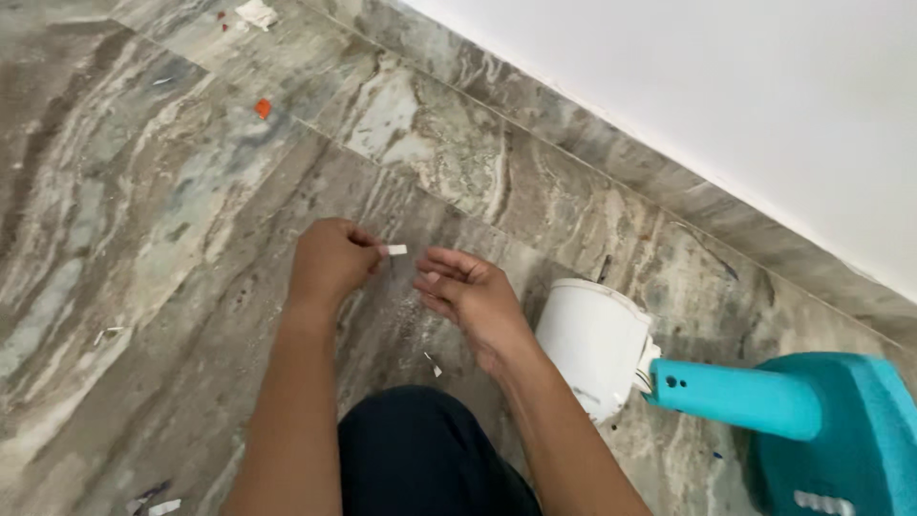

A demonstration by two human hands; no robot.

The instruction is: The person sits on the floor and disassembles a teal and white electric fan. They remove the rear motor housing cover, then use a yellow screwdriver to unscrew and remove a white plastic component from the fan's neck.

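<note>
My left hand (330, 260) pinched a white scrap (396, 250) above the floor (143, 191), right hand (468, 296) open beside it, cupped palm likely to receive it next

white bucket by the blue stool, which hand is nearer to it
Right. The right hand hovers just left of the white bucket; the left hand, pinching a small white scrap, is farther left.

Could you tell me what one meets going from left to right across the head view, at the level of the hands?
Left hand → small white piece pinched in its fingers → right hand → white container → turquoise appliance.
</note>
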